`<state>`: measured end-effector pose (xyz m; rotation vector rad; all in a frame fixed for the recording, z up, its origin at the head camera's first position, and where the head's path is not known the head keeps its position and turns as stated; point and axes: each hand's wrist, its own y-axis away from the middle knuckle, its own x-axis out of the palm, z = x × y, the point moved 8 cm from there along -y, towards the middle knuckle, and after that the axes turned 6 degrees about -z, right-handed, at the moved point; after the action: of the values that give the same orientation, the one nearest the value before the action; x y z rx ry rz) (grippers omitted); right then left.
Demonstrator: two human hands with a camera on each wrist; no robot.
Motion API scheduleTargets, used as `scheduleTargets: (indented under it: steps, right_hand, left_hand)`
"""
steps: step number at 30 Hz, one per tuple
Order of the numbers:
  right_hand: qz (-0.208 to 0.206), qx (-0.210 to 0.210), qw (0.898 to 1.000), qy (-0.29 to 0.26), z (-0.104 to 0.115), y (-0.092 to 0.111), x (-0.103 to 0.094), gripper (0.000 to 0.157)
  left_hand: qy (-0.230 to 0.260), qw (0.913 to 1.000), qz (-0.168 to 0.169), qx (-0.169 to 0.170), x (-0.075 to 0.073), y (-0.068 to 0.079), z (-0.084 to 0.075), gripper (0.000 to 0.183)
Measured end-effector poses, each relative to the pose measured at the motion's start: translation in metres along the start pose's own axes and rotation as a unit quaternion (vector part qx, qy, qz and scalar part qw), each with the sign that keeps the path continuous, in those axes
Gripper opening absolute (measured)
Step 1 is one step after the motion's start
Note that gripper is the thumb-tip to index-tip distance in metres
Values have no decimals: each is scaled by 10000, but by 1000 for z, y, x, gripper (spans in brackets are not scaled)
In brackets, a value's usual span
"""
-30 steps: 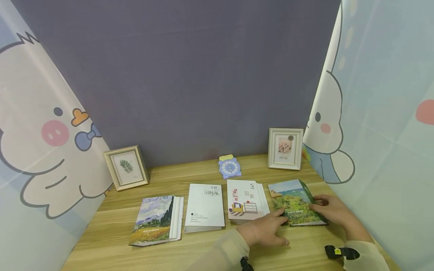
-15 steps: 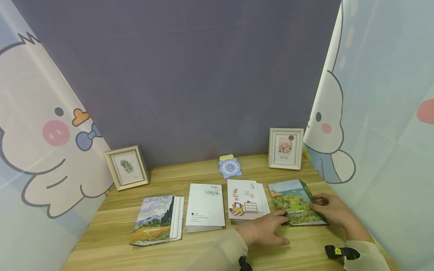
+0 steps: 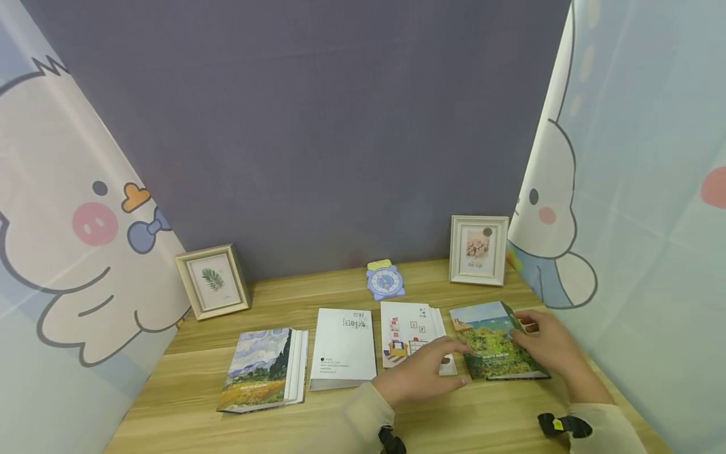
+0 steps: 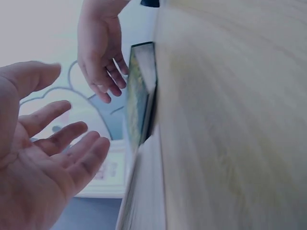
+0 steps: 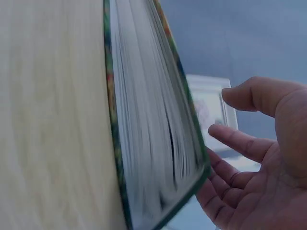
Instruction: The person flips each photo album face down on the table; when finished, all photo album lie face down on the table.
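Note:
A photo album (image 3: 492,340) with a green seaside landscape on its cover lies at the right of the wooden table. My right hand (image 3: 546,343) hovers at its right edge, fingers loosely bent and thumb apart, gripping nothing. In the right wrist view the album's page block (image 5: 148,110) faces the camera beside the fingers. My left hand (image 3: 422,373) is spread above a white album (image 3: 404,331) with a furniture drawing, partly covering it. The left fingers (image 4: 79,158) look relaxed in the left wrist view and hold nothing.
Left of these lie a white album with Chinese lettering (image 3: 343,347) and an album with a wheat-field painting (image 3: 258,366). Behind stand a leaf picture frame (image 3: 213,281), a blue clock-shaped item (image 3: 386,282) and a white picture frame (image 3: 479,250). Curtains border the table.
My left hand has moved left, off the green landscape album and over the furniture-drawing album. The right hand has come up slightly from the album's right edge. The albums look unmoved.

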<state>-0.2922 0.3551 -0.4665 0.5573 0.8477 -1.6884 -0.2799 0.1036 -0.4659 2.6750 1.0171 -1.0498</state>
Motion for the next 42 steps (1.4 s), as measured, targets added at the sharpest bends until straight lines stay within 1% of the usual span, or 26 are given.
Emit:
scheduleTargets:
  steps: [2, 5, 9, 11, 15, 21, 26, 31, 36, 42]
  right_hand:
    - [-56, -223, 9997, -20, 10, -1, 4, 49]
    - [11, -384, 9992, -149, 20, -2, 12, 46]
    - [121, -473, 9987, -170, 33, -4, 21, 44]
    - [189, -524, 9983, -161, 39, -6, 24, 44]
    - [371, -597, 9973, -202, 52, -8, 32, 44]
    - [595, -639, 9958, -285, 67, -12, 47, 41]
    - [725, -707, 9941, -386, 75, -16, 58, 43]
    - [827, -666, 9931, -495, 78, -17, 70, 44]
    - [915, -645, 9922, -549, 89, -18, 80, 46]
    - [1024, -577, 9912, -614, 96, -20, 87, 48]
  left_hand:
    - [259, 9992, -271, 114, -10, 4, -1, 48]
    - [430, 9969, -620, 242, -22, 10, -1, 45]
    - [527, 9933, -1009, 183, -36, 20, 5, 42]
    - [641, 9904, -1218, 129, -42, 25, 9, 39]
    - [663, 9832, -1702, -25, -55, 36, 18, 36]
    - [423, 9748, -2158, -386, -71, 51, 30, 37]
    - [489, 9678, -2391, -612, -79, 60, 40, 42]
    - [576, 9650, -2505, -513, -79, 70, 49, 48]
    - [675, 9600, -2643, -638, -81, 82, 59, 55]
    - [854, 9577, -2676, -633, -84, 91, 63, 58]
